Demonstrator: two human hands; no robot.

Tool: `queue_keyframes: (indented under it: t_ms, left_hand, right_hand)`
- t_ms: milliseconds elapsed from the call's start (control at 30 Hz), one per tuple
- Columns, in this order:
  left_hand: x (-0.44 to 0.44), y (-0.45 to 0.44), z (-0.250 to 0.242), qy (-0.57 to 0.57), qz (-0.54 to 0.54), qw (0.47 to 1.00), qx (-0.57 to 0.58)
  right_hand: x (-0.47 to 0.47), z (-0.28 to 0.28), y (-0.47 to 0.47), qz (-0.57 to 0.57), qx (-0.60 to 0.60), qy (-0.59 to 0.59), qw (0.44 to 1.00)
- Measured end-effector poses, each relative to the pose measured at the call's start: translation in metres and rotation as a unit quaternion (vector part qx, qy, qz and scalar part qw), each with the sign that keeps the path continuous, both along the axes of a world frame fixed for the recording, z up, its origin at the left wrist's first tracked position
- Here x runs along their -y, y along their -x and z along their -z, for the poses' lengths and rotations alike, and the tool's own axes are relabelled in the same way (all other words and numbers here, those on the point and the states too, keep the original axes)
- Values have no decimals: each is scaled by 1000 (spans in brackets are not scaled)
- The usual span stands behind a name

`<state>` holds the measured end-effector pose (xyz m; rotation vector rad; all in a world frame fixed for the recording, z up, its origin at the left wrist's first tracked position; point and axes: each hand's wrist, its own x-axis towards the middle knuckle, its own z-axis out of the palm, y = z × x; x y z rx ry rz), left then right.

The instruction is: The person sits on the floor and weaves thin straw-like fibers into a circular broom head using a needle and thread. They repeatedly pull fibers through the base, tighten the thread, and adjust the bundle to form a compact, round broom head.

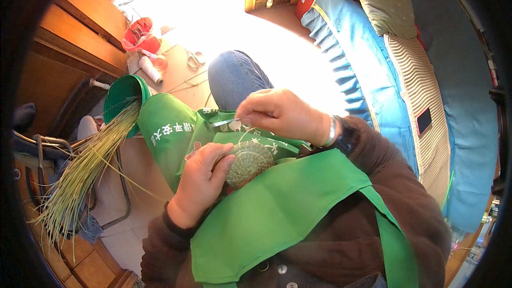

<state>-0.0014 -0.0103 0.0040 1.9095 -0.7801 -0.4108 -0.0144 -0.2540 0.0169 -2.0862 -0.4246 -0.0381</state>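
My left hand [206,178] grips the left edge of a round coiled piece woven from green-tan grass stems [251,165], held over my lap. Its stitched rings face up towards me. Above it, my right hand [286,116] is closed with thumb and forefinger pinched on a slim, shiny metal tool [224,123]; its exact kind is unclear. A pale strand [245,134] arcs from the upper edge of the coiled piece up to my right fingers. Under both hands lies a green apron [280,204] bearing white writing.
At left, a bundle of long grass stems [90,172] spills from a green bucket [124,92]. Beyond are a spool of white thread [151,70], scissors [196,59] and a red container [141,36] on the floor. A phone [424,122] lies on the covered seat [416,88] at right.
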Motion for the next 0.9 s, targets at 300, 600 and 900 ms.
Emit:
queue_keyframes:
  t_ms: [300, 600, 900]
  left_hand:
    - [-6, 8, 8, 11, -21, 999, -42]
    - [2, 7, -8, -17, 15, 999, 37]
    - [-18, -1, -26, -158, 86, 982, 58]
  right_hand:
    - [16, -25, 27, -132, 206, 205, 948]
    - [31, -8, -7, -82, -334, -167, 924]
    - [-9, 14, -14, -261, -212, -30, 941]
